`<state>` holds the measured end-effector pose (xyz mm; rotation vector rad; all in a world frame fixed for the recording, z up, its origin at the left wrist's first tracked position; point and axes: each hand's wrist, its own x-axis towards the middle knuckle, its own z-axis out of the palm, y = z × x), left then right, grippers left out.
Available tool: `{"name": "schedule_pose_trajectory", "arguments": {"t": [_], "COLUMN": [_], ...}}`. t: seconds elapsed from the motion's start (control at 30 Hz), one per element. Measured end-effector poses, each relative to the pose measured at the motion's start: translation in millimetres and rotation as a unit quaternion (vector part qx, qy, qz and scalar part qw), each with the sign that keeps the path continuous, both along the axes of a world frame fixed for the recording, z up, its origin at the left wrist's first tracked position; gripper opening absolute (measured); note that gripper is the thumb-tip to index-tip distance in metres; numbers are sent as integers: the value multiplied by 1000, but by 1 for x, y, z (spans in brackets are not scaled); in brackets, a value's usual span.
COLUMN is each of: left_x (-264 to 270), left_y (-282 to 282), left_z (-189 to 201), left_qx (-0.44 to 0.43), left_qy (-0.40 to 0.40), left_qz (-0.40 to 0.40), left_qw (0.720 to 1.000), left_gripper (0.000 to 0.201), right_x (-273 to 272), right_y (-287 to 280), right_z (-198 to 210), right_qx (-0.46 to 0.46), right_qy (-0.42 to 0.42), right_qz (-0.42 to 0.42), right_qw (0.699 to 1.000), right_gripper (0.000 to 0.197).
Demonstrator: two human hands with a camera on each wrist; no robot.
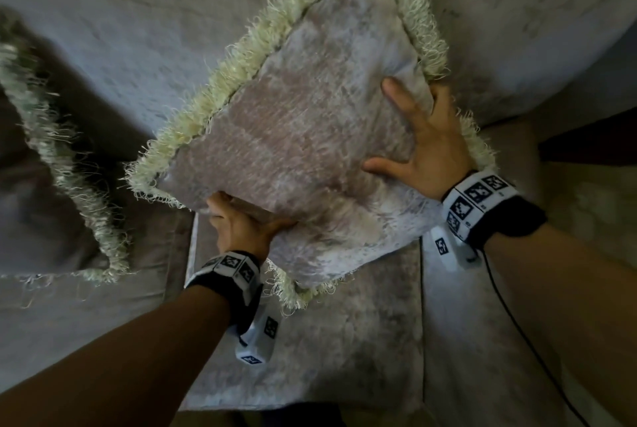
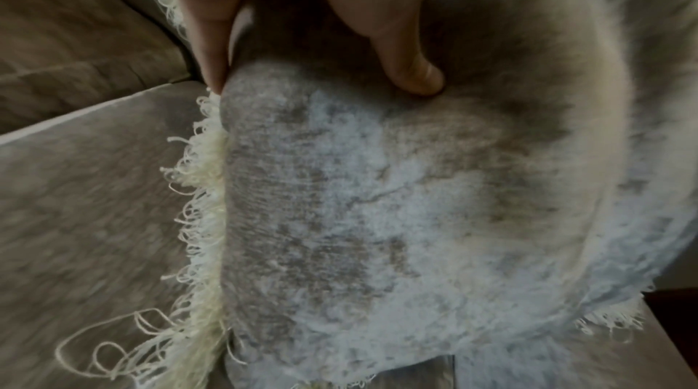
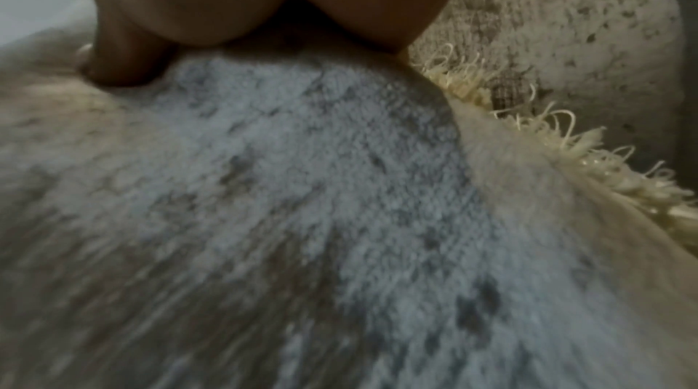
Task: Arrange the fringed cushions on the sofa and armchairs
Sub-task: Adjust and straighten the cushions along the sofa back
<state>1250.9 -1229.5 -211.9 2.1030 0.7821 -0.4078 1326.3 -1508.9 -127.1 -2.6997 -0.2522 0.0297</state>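
Observation:
A grey-beige velvet cushion (image 1: 303,137) with a cream fringe hangs tilted above the sofa seat, held by both hands. My left hand (image 1: 241,219) grips its lower left edge, thumb on the face and fingers underneath. In the left wrist view the fingers (image 2: 400,61) pinch that edge of the cushion (image 2: 377,216). My right hand (image 1: 424,137) holds the right edge, thumb and forefinger spread on the face, the other fingers hidden behind the edge. In the right wrist view, that hand (image 3: 264,7) presses into the cushion (image 3: 302,186).
A second fringed cushion (image 1: 51,137) leans at the left against the sofa back (image 1: 138,30). The seat cushion (image 1: 310,357) lies below the held one. A rounded armrest (image 1: 551,30) rises at the right, also in the right wrist view as the armrest (image 3: 566,22).

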Motion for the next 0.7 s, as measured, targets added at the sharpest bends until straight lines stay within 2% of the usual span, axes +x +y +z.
{"name": "schedule_pose_trajectory", "arguments": {"t": [0.1,0.2,0.27,0.33,0.43,0.53,0.7], "left_x": [2,3,4,1,-11,-32,-90], "left_y": [8,19,29,40,60,93,172], "left_z": [12,35,54,78,124,175,262], "left_qx": [30,91,134,153,168,197,243], "left_qy": [42,81,98,80,26,-24,-74], "left_qz": [-34,-62,-104,-147,-204,-257,-314], "left_qw": [998,991,981,974,964,946,915], "left_gripper": [106,100,86,66,47,44,40], "right_x": [-9,-34,-53,-69,-86,-98,-130], "right_y": [6,20,34,50,73,104,177], "right_z": [1,9,15,26,57,100,182], "right_qx": [-24,-58,-94,-124,-158,-169,-141], "right_qy": [-3,-40,-56,-28,71,148,187], "right_qz": [-30,-108,-149,-164,-141,-78,9], "right_qw": [999,992,983,978,975,971,972], "right_gripper": [98,93,86,77,62,58,61]}}
